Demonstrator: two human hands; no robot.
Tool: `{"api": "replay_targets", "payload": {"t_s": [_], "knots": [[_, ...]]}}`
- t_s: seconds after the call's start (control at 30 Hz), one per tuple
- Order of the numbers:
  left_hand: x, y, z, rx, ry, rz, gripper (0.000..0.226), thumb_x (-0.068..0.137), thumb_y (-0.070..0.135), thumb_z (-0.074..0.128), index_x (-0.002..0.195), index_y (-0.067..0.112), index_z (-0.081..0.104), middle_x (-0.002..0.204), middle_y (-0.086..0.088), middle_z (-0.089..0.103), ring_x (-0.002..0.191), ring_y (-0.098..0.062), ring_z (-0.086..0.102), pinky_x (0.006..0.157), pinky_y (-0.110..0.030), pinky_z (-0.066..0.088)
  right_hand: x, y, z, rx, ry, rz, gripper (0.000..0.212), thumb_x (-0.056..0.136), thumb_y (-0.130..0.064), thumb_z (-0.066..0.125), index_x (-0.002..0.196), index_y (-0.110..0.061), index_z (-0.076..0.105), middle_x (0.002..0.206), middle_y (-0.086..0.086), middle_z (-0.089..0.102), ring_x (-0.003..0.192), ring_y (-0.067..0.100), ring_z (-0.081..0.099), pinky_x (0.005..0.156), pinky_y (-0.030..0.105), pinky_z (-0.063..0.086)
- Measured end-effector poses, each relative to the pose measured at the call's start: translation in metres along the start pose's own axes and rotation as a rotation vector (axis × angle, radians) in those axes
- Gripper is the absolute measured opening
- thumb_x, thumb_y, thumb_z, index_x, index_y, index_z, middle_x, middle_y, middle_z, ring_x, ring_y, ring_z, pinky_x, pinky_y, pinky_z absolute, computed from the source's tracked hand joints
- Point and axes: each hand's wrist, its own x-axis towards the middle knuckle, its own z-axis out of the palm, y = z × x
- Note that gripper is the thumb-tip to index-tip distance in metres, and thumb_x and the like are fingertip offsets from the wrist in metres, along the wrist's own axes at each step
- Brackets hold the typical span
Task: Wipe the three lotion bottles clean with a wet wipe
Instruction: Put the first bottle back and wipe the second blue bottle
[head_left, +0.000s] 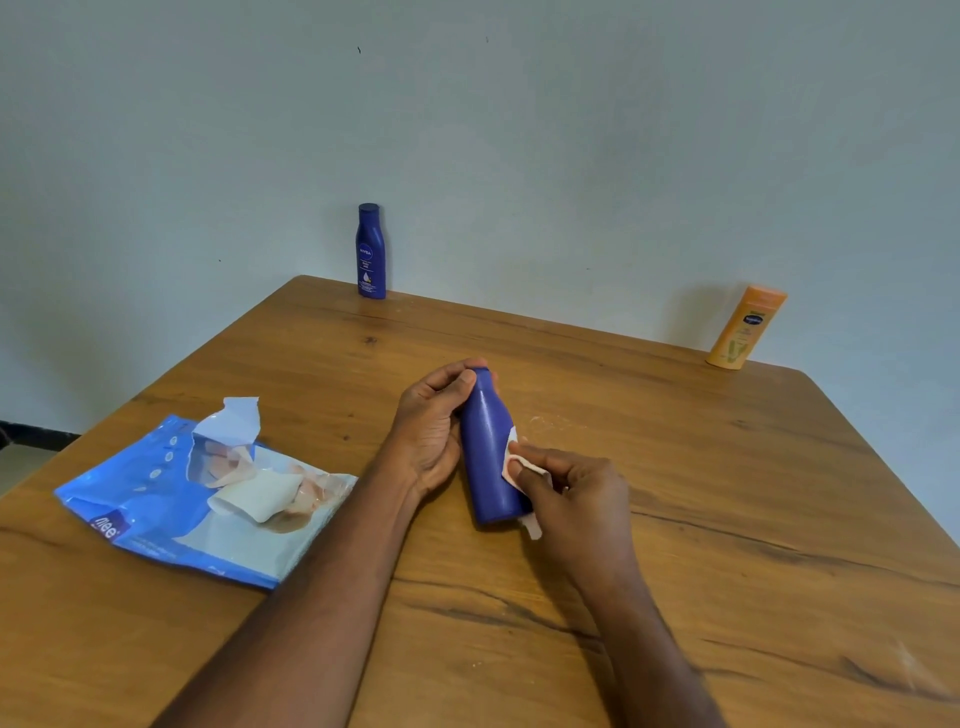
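A dark blue lotion bottle (487, 447) lies tilted over the middle of the wooden table (727, 519), its cap end pointing away from me. My left hand (434, 423) grips it around the neck and upper body. My right hand (569, 491) pinches a white wet wipe (511, 465) and presses it against the bottle's lower right side. A second blue lotion bottle (370, 252) stands upright at the far edge by the wall. An orange lotion bottle (746, 327) stands at the far right corner.
A blue pack of wet wipes (156, 499) lies on the table to the left, its flap peeled up and a white wipe sticking out of the opening. A pale wall runs right behind the table's far edge.
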Motion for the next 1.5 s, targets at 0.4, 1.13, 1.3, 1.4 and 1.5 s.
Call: {"api": "replay_targets", "payload": {"t_s": [0.4,1.13,1.3,1.4,1.5], "knots": [[-0.003,-0.006,0.005,0.044,-0.103,-0.067,0.022,0.094,0.002,0.06,0.114,-0.002,0.069,0.103,-0.019,0.071,0.087,-0.022,0.07,0.075,-0.032,0.061,0.002,-0.018,0.015,-0.52,-0.136,-0.402,0.041,0.098,-0.006,0.059,0.136,-0.023,0.06,0.149,-0.005,0.051,0.144,0.005,0.037,0.117,0.031,0.038],[0.008,-0.007,0.0,0.175,0.226,0.082,0.012,0.089,0.006,0.071,0.099,0.01,0.076,0.105,-0.008,0.075,0.103,-0.022,0.069,0.081,-0.032,0.059,-0.022,-0.009,0.015,-0.44,-0.086,-0.284,0.037,0.096,-0.021,0.066,0.133,-0.022,0.064,0.141,-0.01,0.058,0.13,-0.01,0.046,0.11,0.009,0.033],[0.0,0.001,0.0,0.197,0.086,0.054,0.027,0.099,0.024,0.058,0.115,0.006,0.071,0.111,-0.008,0.065,0.1,-0.02,0.06,0.071,-0.029,0.056,-0.015,0.001,-0.003,-0.327,0.021,-0.14,0.039,0.099,-0.021,0.061,0.138,-0.021,0.059,0.119,-0.02,0.064,0.085,-0.031,0.051,0.076,-0.006,0.037],[-0.002,0.004,-0.001,0.052,-0.033,0.014,0.036,0.094,0.019,0.055,0.122,0.001,0.069,0.124,-0.021,0.057,0.109,-0.028,0.057,0.081,-0.038,0.058,-0.012,0.006,-0.008,-0.276,0.067,-0.103,0.04,0.098,-0.021,0.064,0.137,-0.02,0.06,0.123,-0.017,0.064,0.086,-0.033,0.05,0.077,-0.007,0.035],[-0.002,0.007,-0.004,0.118,-0.076,0.016,0.033,0.1,0.009,0.046,0.125,0.004,0.067,0.13,-0.023,0.062,0.119,-0.031,0.062,0.088,-0.042,0.056,-0.009,0.007,-0.012,-0.249,0.094,-0.036,0.041,0.097,-0.023,0.065,0.138,-0.021,0.059,0.129,-0.012,0.066,0.089,-0.029,0.052,0.08,-0.009,0.032]]}}
